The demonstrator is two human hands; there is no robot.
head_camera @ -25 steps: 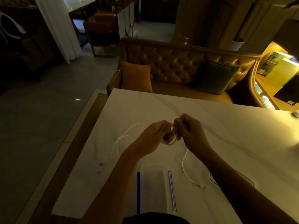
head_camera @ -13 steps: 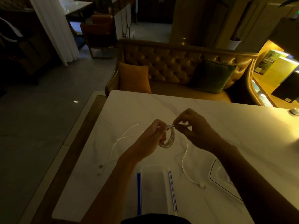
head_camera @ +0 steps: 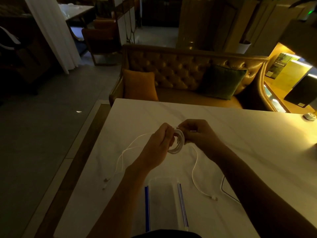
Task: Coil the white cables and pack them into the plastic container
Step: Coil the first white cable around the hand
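Note:
A white cable coil (head_camera: 178, 145) hangs between my two hands above the middle of the white table (head_camera: 240, 138). My left hand (head_camera: 157, 148) grips the coil's left side. My right hand (head_camera: 197, 134) pinches its top right. The cable's loose tail (head_camera: 195, 170) runs down to a connector (head_camera: 214, 197) lying on the table. A second white cable (head_camera: 123, 155) trails loose to the left, ending in plugs near the table's left edge. A clear plastic container (head_camera: 164, 203) with blue side strips sits near me, below my hands.
A thin black cable (head_camera: 224, 188) loops on the table under my right forearm. A small round white object (head_camera: 310, 116) sits at the far right edge. A tufted leather sofa (head_camera: 180, 73) with orange and green cushions stands beyond the table. Floor lies to the left.
My right hand moved away from the coil and came back against it, laying more cable onto the loops. The loose tail on the right has shifted a little.

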